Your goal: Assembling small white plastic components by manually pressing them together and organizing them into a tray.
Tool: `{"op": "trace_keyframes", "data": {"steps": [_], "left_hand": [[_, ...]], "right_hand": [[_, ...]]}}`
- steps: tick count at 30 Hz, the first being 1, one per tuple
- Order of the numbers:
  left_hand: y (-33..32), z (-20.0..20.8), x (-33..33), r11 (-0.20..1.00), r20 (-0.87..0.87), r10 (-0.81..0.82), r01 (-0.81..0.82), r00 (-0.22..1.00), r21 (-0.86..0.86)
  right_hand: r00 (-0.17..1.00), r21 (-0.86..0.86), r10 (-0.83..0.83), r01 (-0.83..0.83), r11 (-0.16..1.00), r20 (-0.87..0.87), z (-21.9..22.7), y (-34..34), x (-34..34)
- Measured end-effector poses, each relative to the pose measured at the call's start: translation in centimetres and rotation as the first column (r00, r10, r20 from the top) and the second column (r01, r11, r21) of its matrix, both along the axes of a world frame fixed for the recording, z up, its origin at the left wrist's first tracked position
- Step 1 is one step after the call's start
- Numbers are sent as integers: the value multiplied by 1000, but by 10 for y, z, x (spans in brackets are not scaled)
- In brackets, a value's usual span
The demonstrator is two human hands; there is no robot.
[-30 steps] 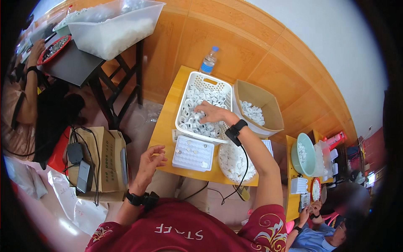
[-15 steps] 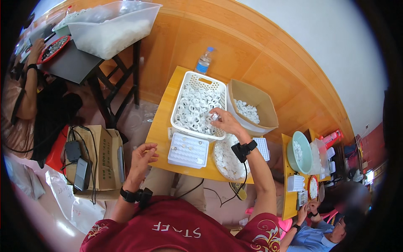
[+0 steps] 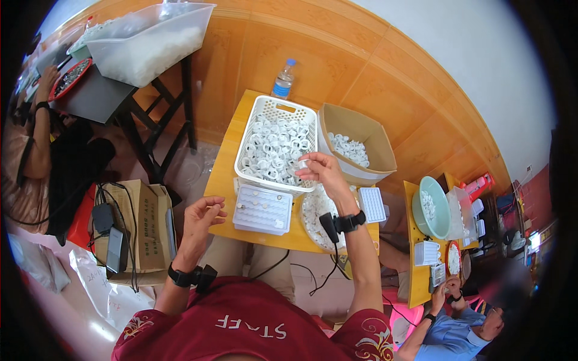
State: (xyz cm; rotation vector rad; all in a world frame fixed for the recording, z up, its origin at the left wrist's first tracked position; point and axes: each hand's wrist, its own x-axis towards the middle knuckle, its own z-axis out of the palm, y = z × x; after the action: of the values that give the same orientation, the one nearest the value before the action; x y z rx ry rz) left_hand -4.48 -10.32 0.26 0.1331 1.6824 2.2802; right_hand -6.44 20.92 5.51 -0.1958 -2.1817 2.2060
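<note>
My right hand [image 3: 326, 171] is over the near right corner of a white basket [image 3: 245, 135] and pinches a small white plastic piece [image 3: 301, 164]. Many white ring-like plastic pieces [image 3: 278, 144] fill that basket. My left hand [image 3: 203, 218] hovers beside the table's near left edge, its fingers loosely curled and apart, with nothing visible in it. Between the hands, in front of the basket, lies a white compartment tray [image 3: 260, 216] with several small round pieces in its far rows. A round tray of white pieces [image 3: 314, 216] sits below my right wrist, partly covered by it.
A box lined with brown card [image 3: 385, 144] stands right of the basket, holding white pieces. A water bottle [image 3: 283, 81] is behind the basket. Another white tray [image 3: 372, 204] lies to the right. A cardboard box with cables [image 3: 147, 228] is at left. Co-workers sit on both sides.
The whole view has shifted slightly. My right hand has moved a little to the right relative to the basket, keeping its pinch. My left hand's fingers have curled slightly.
</note>
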Motion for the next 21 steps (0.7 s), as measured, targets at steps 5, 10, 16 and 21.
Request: {"op": "trace_keyframes", "data": {"steps": [5,10,16,21], "left_hand": [[19,30,6,976,-23,-205,206,979,65],[69,42,24,760,135,-569,457,811,461],[85,28,34,700,137,-634,489,761,521],[87,22,28,646,123,-668,490,734,586]], "right_hand": [[976,3,-47,49,999,-214,21,-55,64],[763,398,-152,483,780,-628,5,-103,110],[668,464,-190,666,584,-719,-19,-112,129],[680,352,-316,653,670,-662,-17,-113,138]]}}
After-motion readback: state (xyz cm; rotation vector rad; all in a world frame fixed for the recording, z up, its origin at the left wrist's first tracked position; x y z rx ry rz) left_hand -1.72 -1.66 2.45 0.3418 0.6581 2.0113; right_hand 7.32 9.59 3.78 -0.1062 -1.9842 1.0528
